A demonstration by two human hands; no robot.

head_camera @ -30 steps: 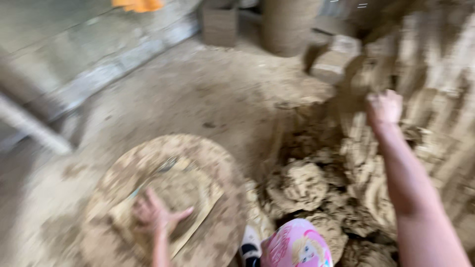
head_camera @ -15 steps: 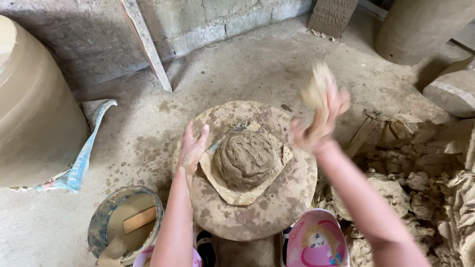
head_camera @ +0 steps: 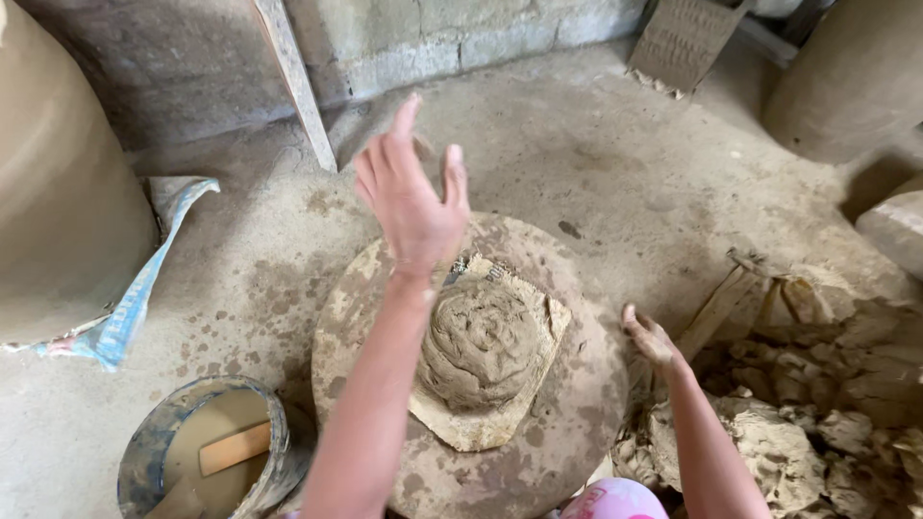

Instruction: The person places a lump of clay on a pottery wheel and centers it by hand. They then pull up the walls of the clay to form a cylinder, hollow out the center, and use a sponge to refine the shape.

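Note:
A round, ridged mound of wet clay (head_camera: 481,338) sits on a square mat (head_camera: 481,428) in the middle of a round, clay-smeared wheel (head_camera: 567,423). My left hand (head_camera: 411,197) is raised above the wheel's far side, fingers spread and palm empty, its forearm crossing the wheel's left half. My right hand (head_camera: 652,338) is low at the wheel's right edge, fingers resting against the rim and holding nothing, next to the pile of raw clay lumps (head_camera: 817,413).
A bucket (head_camera: 154,452) of muddy water with a wooden piece stands at the front left. A large clay pot (head_camera: 58,192) and a blue-white sack (head_camera: 144,279) are on the left. A wooden slat (head_camera: 293,82) leans on the block wall. More big pots (head_camera: 856,82) stand at the back right.
My right hand, which held a clay lump up over the wheel, has dropped to the wheel's right edge without it. My left hand has lifted off the wheel into the air.

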